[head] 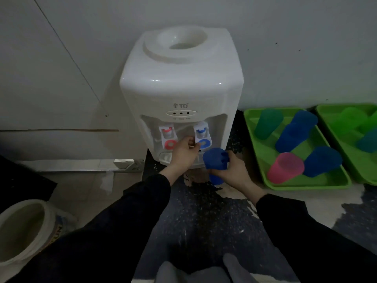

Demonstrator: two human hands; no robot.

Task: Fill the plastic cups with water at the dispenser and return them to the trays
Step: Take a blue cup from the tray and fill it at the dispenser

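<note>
A white water dispenser (181, 82) stands against the wall, with a red tap (168, 137) on the left and a blue tap (203, 135) on the right. My left hand (183, 153) reaches to the blue tap, its fingers at the lever's left side. My right hand (232, 170) grips a blue plastic cup (215, 160) just below and right of the blue tap. A green tray (306, 185) to the right holds a pink cup (285, 167), blue cups (295, 133) and a dark green cup (267, 124), all upside down.
A second green tray (330, 117) with green and teal cups lies at the far right. A white bucket (24, 231) stands at the lower left. The dark floor in front of the dispenser is patchy and wet-looking. My knees show at the bottom.
</note>
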